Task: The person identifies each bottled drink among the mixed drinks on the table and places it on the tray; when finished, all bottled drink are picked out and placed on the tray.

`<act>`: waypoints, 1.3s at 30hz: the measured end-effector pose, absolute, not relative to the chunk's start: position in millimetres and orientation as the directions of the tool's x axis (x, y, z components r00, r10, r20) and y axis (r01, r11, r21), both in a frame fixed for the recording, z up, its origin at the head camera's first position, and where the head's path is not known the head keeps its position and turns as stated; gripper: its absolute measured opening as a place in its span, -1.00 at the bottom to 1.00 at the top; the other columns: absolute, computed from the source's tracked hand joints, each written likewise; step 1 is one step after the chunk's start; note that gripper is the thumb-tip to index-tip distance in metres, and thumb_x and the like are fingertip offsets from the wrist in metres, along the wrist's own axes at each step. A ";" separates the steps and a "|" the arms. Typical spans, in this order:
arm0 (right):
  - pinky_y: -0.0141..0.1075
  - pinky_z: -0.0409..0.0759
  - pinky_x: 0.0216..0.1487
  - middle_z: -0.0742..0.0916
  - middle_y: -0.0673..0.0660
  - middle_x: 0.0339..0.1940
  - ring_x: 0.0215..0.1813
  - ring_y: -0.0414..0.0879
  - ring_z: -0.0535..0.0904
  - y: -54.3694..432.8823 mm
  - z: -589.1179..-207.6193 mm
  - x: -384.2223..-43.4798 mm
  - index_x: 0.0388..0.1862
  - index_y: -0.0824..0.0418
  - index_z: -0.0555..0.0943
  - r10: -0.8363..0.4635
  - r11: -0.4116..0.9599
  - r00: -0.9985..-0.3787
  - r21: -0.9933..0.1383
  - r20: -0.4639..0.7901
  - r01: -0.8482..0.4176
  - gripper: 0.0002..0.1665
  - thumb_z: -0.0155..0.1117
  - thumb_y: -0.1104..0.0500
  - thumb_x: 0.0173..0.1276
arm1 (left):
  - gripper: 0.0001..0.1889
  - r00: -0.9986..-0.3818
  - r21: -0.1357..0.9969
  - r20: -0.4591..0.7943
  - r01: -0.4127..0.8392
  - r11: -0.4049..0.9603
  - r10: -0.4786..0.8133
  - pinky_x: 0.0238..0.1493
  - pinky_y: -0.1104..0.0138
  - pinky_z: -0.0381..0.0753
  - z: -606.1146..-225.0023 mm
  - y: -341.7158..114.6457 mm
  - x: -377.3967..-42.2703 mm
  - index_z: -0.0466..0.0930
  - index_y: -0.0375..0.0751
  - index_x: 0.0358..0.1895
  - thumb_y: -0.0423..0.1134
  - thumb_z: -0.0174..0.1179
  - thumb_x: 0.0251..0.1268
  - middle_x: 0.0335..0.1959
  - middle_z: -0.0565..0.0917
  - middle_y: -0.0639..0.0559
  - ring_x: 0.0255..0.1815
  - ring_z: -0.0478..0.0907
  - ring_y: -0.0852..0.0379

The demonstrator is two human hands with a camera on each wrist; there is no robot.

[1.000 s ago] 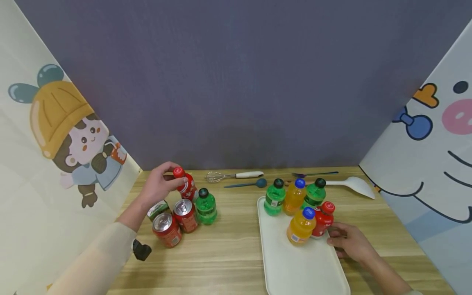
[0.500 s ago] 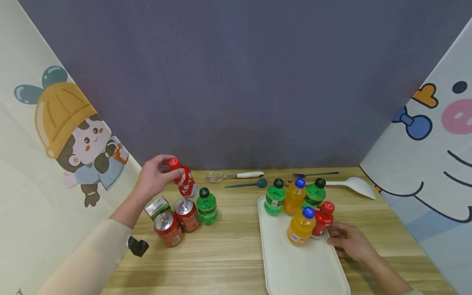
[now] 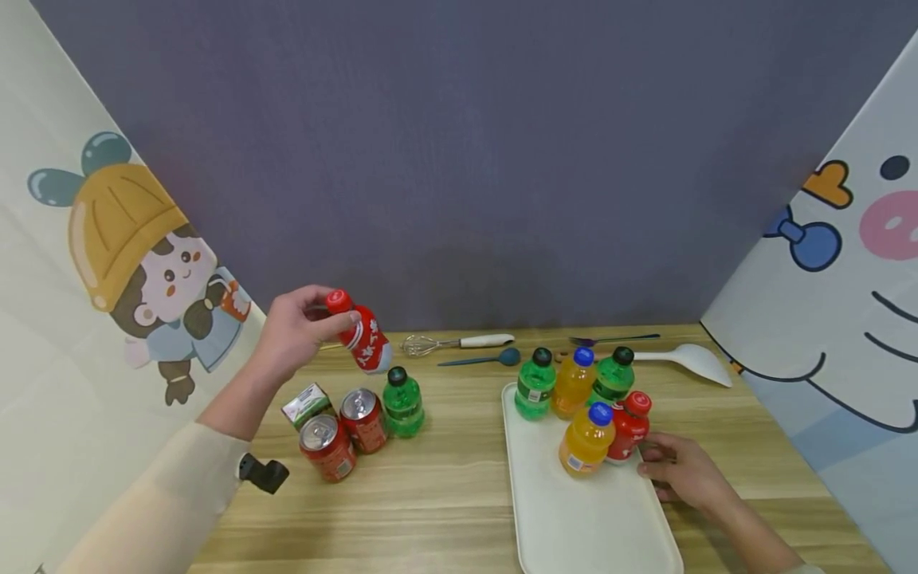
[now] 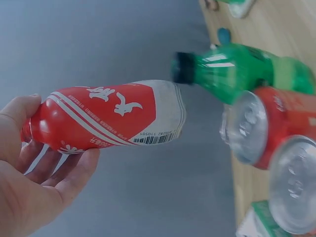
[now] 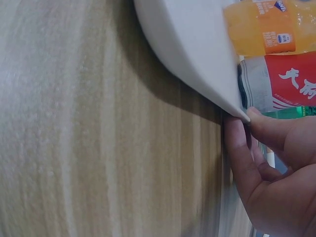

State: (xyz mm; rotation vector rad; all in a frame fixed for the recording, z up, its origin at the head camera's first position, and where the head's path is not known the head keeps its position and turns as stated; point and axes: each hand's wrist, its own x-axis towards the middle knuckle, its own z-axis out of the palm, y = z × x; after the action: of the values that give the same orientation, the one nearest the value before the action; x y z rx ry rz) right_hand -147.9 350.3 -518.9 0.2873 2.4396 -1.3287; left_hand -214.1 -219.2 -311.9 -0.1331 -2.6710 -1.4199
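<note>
My left hand (image 3: 290, 331) grips a red bottle (image 3: 367, 339) with a red cap near its neck. It hangs tilted in the air, above and behind two red cans (image 3: 327, 448) and a green bottle (image 3: 403, 402). In the left wrist view, white lettering and a barcode show on the bottle's label (image 4: 113, 113). My right hand (image 3: 684, 474) pinches the right rim of a white tray (image 3: 588, 526) between thumb and fingers. On the tray's far half stand two green bottles (image 3: 534, 387), two orange bottles (image 3: 586, 446) with blue caps and another red bottle (image 3: 628, 430).
A green-and-white carton (image 3: 307, 405) is beside the cans. Along the back wall lie a whisk (image 3: 455, 343), a dark blue spoon (image 3: 488, 358), a dark fork (image 3: 610, 339) and a large white ladle (image 3: 688, 363). Printed walls flank the wooden table (image 3: 416, 510).
My left hand has lifted the red bottle from behind the cans, and its base has swung to the right. The carton shows more now. My right hand stays at the tray's rim.
</note>
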 end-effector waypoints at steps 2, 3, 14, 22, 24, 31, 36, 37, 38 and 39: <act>-0.10 0.78 -0.21 0.64 0.34 0.13 -0.09 -0.04 0.67 350.0 -519.0 -148.2 0.52 0.41 0.30 0.012 0.542 -0.919 -0.769 -0.395 0.338 -0.17 0.42 0.21 0.38 | -0.50 -0.988 0.822 0.151 0.141 0.552 0.029 -0.16 0.34 0.74 -305.6 -216.6 -212.6 0.58 -0.29 0.20 -0.05 0.40 0.34 0.07 0.69 -0.22 0.03 0.65 -0.09; -0.10 0.78 -0.21 0.64 0.34 0.13 -0.09 -0.05 0.67 349.9 -519.0 -148.4 0.52 0.41 0.30 0.012 0.544 -0.919 -0.768 -0.395 0.338 -0.17 0.42 0.21 0.38 | -0.50 -0.987 0.822 0.160 0.151 0.550 0.033 -0.16 0.35 0.74 -302.6 -215.1 -211.8 0.59 -0.28 0.20 -0.05 0.40 0.34 0.07 0.69 -0.21 0.02 0.65 -0.08; -0.10 0.79 -0.20 0.64 0.37 0.13 -0.11 -0.05 0.68 349.3 -517.6 -150.1 0.51 0.42 0.30 0.018 0.541 -0.914 -0.765 -0.405 0.349 -0.17 0.42 0.22 0.37 | -0.60 -0.979 0.831 0.160 0.202 0.518 0.125 -0.08 0.22 0.74 -280.1 -188.4 -205.8 0.61 -0.17 0.12 -0.10 0.43 0.32 0.03 0.67 -0.11 0.03 0.64 -0.07; -0.09 0.79 -0.21 0.65 0.36 0.11 -0.11 -0.04 0.68 347.7 -517.3 -149.8 0.51 0.42 0.31 0.028 0.551 -0.912 -0.755 -0.410 0.356 -0.19 0.42 0.23 0.37 | -0.66 -0.968 0.825 0.150 0.233 0.515 0.199 -0.06 0.14 0.72 -281.7 -154.2 -202.0 0.64 -0.09 0.05 -0.15 0.47 0.26 0.00 0.71 -0.01 0.05 0.68 -0.01; -0.09 0.79 -0.21 0.65 0.35 0.11 -0.12 -0.04 0.68 347.3 -517.4 -150.1 0.50 0.42 0.31 0.030 0.550 -0.911 -0.754 -0.412 0.359 -0.20 0.42 0.22 0.38 | -0.67 -0.963 0.831 0.153 0.246 0.500 0.220 -0.06 0.14 0.74 -284.3 -144.4 -200.8 0.65 -0.08 0.02 -0.17 0.48 0.24 -0.02 0.72 0.00 0.03 0.69 -0.01; -0.09 0.79 -0.21 0.65 0.35 0.11 -0.11 -0.04 0.68 348.0 -518.6 -149.1 0.50 0.43 0.31 0.030 0.549 -0.911 -0.755 -0.411 0.359 -0.19 0.41 0.24 0.37 | -0.68 -0.931 0.852 0.151 0.293 0.433 0.331 -0.09 0.16 0.76 -302.3 -110.4 -196.8 0.66 -0.11 0.00 -0.22 0.50 0.22 -0.03 0.73 -0.02 0.03 0.69 -0.05; -0.10 0.79 -0.20 0.64 0.36 0.13 -0.10 -0.04 0.67 348.1 -516.9 -148.7 0.50 0.43 0.31 0.027 0.555 -0.911 -0.752 -0.411 0.356 -0.19 0.42 0.21 0.37 | -0.71 -0.913 0.870 0.133 0.294 0.395 0.387 -0.14 0.20 0.77 -324.9 -88.6 -198.5 0.66 -0.12 -0.02 -0.27 0.48 0.22 -0.06 0.72 -0.02 -0.02 0.70 -0.02; -0.10 0.79 -0.20 0.64 0.37 0.13 -0.10 -0.04 0.67 347.7 -516.4 -148.5 0.50 0.43 0.31 0.027 0.557 -0.912 -0.752 -0.409 0.353 -0.18 0.42 0.21 0.37 | -0.71 -0.911 0.873 0.126 0.290 0.392 0.393 -0.14 0.21 0.77 -329.8 -84.6 -199.1 0.66 -0.11 -0.02 -0.28 0.48 0.22 -0.06 0.72 -0.01 -0.03 0.70 -0.01; -0.10 0.79 -0.21 0.64 0.37 0.13 -0.11 -0.04 0.67 347.4 -516.0 -148.2 0.50 0.43 0.32 0.027 0.560 -0.914 -0.751 -0.405 0.350 -0.18 0.43 0.21 0.37 | -0.71 -0.909 0.877 0.116 0.283 0.388 0.401 -0.14 0.21 0.77 -334.0 -80.7 -199.2 0.65 -0.11 -0.02 -0.28 0.47 0.23 -0.05 0.71 -0.01 -0.02 0.69 -0.01; -0.10 0.79 -0.21 0.65 0.36 0.12 -0.11 -0.04 0.67 347.0 -515.6 -148.0 0.50 0.43 0.32 0.027 0.562 -0.915 -0.751 -0.402 0.347 -0.18 0.44 0.21 0.36 | -0.71 -0.907 0.878 0.104 0.276 0.391 0.407 -0.13 0.21 0.76 -337.8 -76.8 -199.0 0.65 -0.11 -0.02 -0.28 0.47 0.24 -0.05 0.70 -0.01 -0.02 0.68 -0.02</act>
State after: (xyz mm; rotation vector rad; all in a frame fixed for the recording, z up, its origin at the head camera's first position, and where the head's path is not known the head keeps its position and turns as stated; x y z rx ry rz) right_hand -148.0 347.0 -515.6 0.3055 2.4538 -1.2900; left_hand -199.0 -76.8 -337.8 -0.6736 -2.7243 -1.6776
